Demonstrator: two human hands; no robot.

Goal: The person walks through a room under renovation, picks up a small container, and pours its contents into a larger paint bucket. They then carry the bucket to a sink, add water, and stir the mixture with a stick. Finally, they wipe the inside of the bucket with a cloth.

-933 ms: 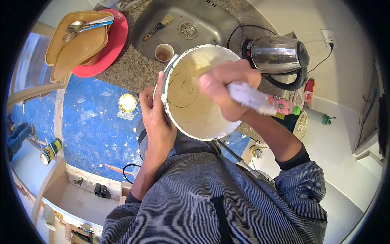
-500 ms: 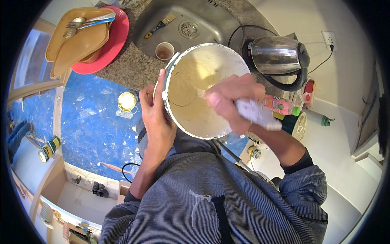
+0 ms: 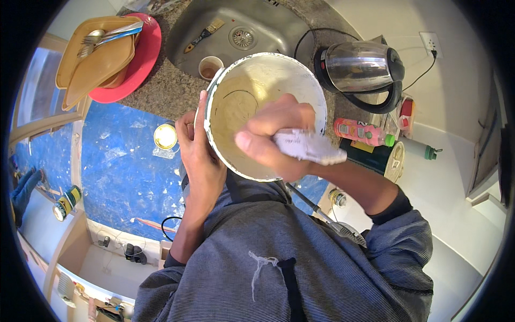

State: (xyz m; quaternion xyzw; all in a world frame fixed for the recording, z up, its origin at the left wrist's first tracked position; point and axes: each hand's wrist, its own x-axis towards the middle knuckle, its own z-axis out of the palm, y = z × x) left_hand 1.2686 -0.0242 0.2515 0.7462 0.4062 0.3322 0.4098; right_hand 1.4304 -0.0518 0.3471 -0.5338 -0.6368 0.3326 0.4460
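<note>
A white bucket with a paint-smeared rim is tilted in front of me at the counter's edge. Inside it is a beige, creamy coating with a curved line traced in it. My left hand grips the bucket's left side, one finger up along the rim. Over the bucket's mouth, my right hand is closed around a pale grey-white paintbrush, its ragged end pointing out toward my right forearm. The brush's other end is hidden beneath the fist.
Beyond the bucket are a steel sink holding another paintbrush and a paper cup. A kettle and pink bottle stand right. Left are a red plate with brown trays and an open tin on blue floor sheeting.
My right hand has swept left and slightly down over the bucket with the paintbrush. The bucket and my left hand have shifted a little left in view.
</note>
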